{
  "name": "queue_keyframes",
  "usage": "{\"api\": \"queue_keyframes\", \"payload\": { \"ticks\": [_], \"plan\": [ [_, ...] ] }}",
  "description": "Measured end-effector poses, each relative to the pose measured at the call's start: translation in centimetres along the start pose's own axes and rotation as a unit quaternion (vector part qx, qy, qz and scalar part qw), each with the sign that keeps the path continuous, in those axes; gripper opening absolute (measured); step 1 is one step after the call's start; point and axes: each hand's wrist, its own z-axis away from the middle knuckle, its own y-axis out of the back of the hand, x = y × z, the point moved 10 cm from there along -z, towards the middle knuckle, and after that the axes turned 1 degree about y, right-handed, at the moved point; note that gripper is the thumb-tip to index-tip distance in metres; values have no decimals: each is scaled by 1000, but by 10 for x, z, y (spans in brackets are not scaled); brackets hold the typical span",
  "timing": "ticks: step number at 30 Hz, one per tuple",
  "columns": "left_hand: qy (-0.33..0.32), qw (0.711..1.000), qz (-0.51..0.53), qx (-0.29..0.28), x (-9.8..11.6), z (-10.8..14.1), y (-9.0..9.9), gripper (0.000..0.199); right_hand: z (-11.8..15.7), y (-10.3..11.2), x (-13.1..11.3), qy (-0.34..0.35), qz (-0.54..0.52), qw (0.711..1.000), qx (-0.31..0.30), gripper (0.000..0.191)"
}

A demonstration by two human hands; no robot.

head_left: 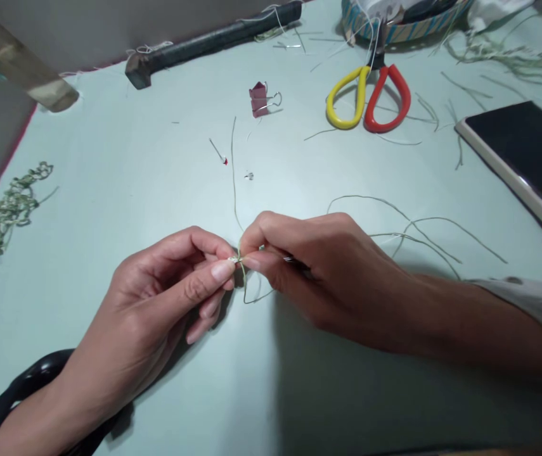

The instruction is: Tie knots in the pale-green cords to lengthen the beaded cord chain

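Note:
Thin green cord [234, 177] runs between my two hands near the middle of the view, one strand stretching up across the table and a small loop hanging below. My left hand [170, 291] pinches a small pale knotted piece [233, 259] of it between thumb and forefinger. Just to the right, my right hand [309, 266] has its thumb and forefinger closed on the cord, close to the left fingertips. Something thin and metallic shows partly inside the right hand; most of it is hidden. More loose cord [411, 221] curves over the table behind the right hand.
Scissors [368, 101] with yellow and red handles lie by a striped basket [408, 28]. A phone [532, 164] is at the right, a binder clip [259, 101] and a dark bar [218, 41] farther back. Knotted green cord [11, 212] lies at the left.

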Motion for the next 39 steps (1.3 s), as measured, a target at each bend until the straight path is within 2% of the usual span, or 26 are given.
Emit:
{"api": "queue_keyframes", "payload": {
  "ticks": [4, 10, 16, 20, 22, 25, 28, 31, 33, 39],
  "plan": [
    [-10, 1000, -14, 15, 3, -1, 2, 15, 0, 0, 0, -2, -4, 1000, -10, 20],
    [5, 1000, -2, 6, -1, -1, 0, 14, 2, 0, 0, -18, -48, 999, 6, 15],
    [14, 999, -33, 13, -5, 0, 6, 24, -1, -4, 4, -32, -66, 997, -5, 15],
    [26, 999, -42, 16, -7, -1, 6, 27, -1, -4, 5, -33, -29, 999, -15, 11],
    [32, 999, -40, 14, -7, -1, 5, 26, 0, 4, 0, -10, 45, 999, 13, 13],
    [37, 999, -38, 12, -7, -1, 4, 27, 4, 14, -18, 52, 169, 983, 55, 23],
    [43, 999, -29, 10, -10, -1, 3, 31, 10, 7, -33, 112, 232, 965, 45, 34],
    [49, 998, -29, 14, -14, -1, 4, 32, 15, -7, -40, 150, 270, 950, 37, 42],
    [42, 998, -35, 19, -13, -2, 5, 32, 17, -12, -41, 160, 281, 945, 45, 38],
    [26, 999, -43, 17, -11, 1, 7, 34, 17, -18, -38, 167, 247, 954, 24, 35]
  ]
}}
